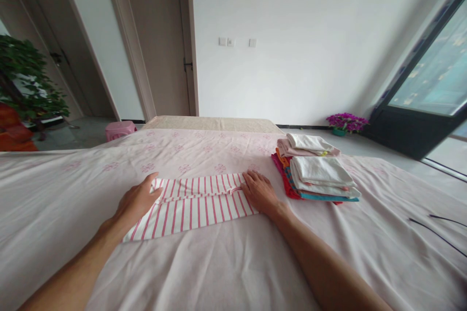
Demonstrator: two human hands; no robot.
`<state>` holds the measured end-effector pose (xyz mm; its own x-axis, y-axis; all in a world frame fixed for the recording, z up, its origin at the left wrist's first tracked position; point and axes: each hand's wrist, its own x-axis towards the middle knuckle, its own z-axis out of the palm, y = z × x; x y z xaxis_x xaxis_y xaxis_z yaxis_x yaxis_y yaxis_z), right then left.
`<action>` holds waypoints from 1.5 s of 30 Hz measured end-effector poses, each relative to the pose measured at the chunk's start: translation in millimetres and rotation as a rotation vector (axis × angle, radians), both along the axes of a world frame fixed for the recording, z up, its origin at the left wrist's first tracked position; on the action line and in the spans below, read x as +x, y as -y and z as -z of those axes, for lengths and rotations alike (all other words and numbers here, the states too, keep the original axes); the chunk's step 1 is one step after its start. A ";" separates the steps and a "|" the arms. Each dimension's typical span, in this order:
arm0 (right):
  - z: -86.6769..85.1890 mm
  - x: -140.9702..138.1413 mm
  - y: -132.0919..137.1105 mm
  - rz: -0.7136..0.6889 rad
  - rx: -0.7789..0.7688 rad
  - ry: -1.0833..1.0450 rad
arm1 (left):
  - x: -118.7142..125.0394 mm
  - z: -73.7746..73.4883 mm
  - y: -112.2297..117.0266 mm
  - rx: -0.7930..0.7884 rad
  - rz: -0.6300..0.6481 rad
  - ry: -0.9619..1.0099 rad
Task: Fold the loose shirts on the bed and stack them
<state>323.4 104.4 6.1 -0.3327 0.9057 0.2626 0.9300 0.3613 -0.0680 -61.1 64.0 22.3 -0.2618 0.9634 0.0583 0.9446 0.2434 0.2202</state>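
A white cloth with red stripes (197,204) lies folded into a long band on the pink bedsheet (219,272). My left hand (136,201) rests on its left end, fingers curled over the edge as if pinching it. At the right end my right hand (260,190) lies flat on the cloth, fingers stretched out and slightly apart. Just right of that hand stands a stack of folded cloths (319,180), white on top with red and teal layers below. A second, smaller stack of folded cloths (306,146) in pink and white lies behind it.
A thin black cable (438,233) runs over the sheet at the right. Beyond the bed are a pink stool (119,130), a potted green plant (29,82), a pot of purple flowers (346,122), a door and a large window.
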 end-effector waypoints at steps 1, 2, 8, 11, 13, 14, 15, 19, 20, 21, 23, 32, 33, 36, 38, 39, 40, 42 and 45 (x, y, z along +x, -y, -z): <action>0.4 0.1 -0.2 0.003 0.000 -0.002 | 0.8 -1.2 0.3 0.009 -0.002 0.017; 0.7 0.2 -0.4 0.004 -0.002 -0.003 | 1.6 -2.4 0.6 0.023 0.001 0.037; 0.9 0.1 -0.4 0.002 -0.009 -0.020 | 6.5 -9.9 2.0 0.112 0.024 0.175; -0.4 -0.6 0.2 -0.005 0.003 -0.045 | 11.1 -14.0 3.4 0.152 0.029 0.255; -3.6 -1.1 1.5 -0.030 0.034 -0.072 | 14.9 -15.5 4.5 0.198 0.055 0.311; -6.0 -1.5 2.7 -0.055 0.059 -0.087 | 17.0 -15.8 5.0 0.221 0.069 0.338; -8.9 -2.1 4.3 -0.087 0.089 -0.105 | 19.2 -15.9 5.6 0.240 0.083 0.364; -21.9 -10.5 15.8 -0.249 0.175 -0.251 | 30.1 -17.4 8.1 0.270 0.153 0.442; -24.3 -14.7 19.8 -0.288 0.167 -0.323 | 33.5 -18.8 9.1 0.275 0.174 0.457; -26.1 -19.7 24.0 -0.324 0.143 -0.412 | 37.3 -20.9 10.2 0.280 0.190 0.472; -27.6 -31.8 32.1 -0.381 0.056 -0.633 | 46.1 -26.9 12.7 0.289 0.216 0.509; -25.1 -68.1 50.8 -0.292 -0.784 -1.568 | 107.6 -51.7 8.0 0.284 0.344 0.568; -25.6 -68.3 51.5 -0.298 -0.842 -1.605 | 116.4 -51.0 4.8 0.283 0.357 0.567; -28.0 -67.4 51.1 -0.351 -1.008 -1.675 | 143.3 -45.2 -4.7 0.261 0.374 0.579; -30.6 -66.1 49.1 -0.392 -1.058 -1.688 | 159.4 -39.4 -9.4 0.241 0.377 0.608; -32.3 -65.3 48.2 -0.399 -1.054 -1.692 | 166.2 -36.2 -10.9 0.230 0.388 0.636; -34.0 -64.5 47.4 -0.401 -1.034 -1.691 | 172.0 -33.1 -11.9 0.215 0.409 0.674; -36.8 -63.2 46.8 -0.388 -0.976 -1.678 | 180.1 -27.3 -12.4 0.176 0.444 0.784; -36.2 -62.6 46.8 -0.329 -0.932 -1.647 | 183.6 -21.0 -10.2 0.124 0.440 0.986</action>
